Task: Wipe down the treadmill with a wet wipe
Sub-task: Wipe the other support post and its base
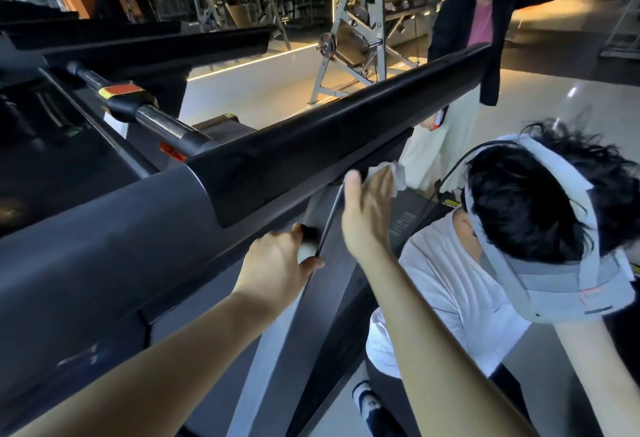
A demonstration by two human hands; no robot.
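Two bare hands are being held up against the treadmill. The left hand, at about 7 o'clock from the frame's centre, is being closed on the edge of the grey upright, with thumb and fingers curled round it. The right hand, just toward 2 o'clock of the left, is being kept almost flat, its fingers stretched and blurred and its thumb touching the black handrail. The white wet wipe is being pressed by those fingers against the handrail's underside, bunched and showing past the fingertips toward 1 o'clock. A crouching person in a white shirt is being seen at 4 o'clock, close beside the right forearm.
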